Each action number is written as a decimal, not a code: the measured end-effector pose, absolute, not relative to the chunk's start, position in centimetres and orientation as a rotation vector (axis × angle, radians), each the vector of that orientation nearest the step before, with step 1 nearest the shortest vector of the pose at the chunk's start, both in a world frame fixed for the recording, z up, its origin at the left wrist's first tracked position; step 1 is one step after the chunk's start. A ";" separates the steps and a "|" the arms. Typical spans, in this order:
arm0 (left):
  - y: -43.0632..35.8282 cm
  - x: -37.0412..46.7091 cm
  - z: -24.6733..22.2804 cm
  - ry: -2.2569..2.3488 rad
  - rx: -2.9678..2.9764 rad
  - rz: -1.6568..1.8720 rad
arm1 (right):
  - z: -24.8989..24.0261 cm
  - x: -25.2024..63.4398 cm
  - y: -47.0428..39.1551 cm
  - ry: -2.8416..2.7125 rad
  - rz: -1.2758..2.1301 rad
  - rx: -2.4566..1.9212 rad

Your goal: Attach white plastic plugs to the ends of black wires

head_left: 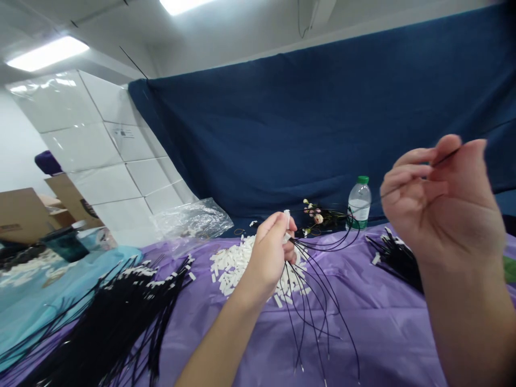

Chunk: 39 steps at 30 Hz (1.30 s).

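Note:
My left hand (278, 242) is closed around a white plastic piece (287, 214) and a few black cords. The cords (318, 285) fan out below and to the right of it, and several end in pale tips. Behind and below that hand lies a heap of small white plastic pieces (229, 269). Raised at the right, my right hand (447, 199) pinches a thin black cord (447, 157) between thumb and forefinger. Part of a thin dark line stretches between the two hands, too faint to follow fully.
Bundles of black cords with white ends lie at the left (108, 317) and right (397, 258) on the purple cloth (242, 344). A bottle (358, 204), artificial flowers (316, 217) and a clear plastic bag (197, 215) stand or lie behind. White boxes (108, 161) are stacked at left.

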<state>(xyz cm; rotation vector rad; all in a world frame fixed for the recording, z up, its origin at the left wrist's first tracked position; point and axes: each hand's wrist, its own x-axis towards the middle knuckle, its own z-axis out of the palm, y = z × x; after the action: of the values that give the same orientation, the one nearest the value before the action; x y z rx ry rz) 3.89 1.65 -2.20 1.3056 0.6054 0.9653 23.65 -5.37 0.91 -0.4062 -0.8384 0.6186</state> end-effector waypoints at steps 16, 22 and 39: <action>1.1 3.5 -1.8 0.525 1.342 1.013 | -0.5 18.5 -5.9 -1.550 -0.097 -1.218; 1.0 3.5 -1.8 0.501 1.347 1.003 | -0.6 18.9 -5.8 -1.582 -0.122 -1.230; 0.8 3.5 -1.8 0.497 1.358 0.990 | -0.5 19.0 -5.9 -1.610 -0.198 -1.210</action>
<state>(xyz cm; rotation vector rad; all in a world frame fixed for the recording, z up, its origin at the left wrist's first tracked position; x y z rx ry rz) 3.47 0.80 -1.76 1.3577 0.4972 0.9896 19.00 -5.94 -0.51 -1.2098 -1.6097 -0.1981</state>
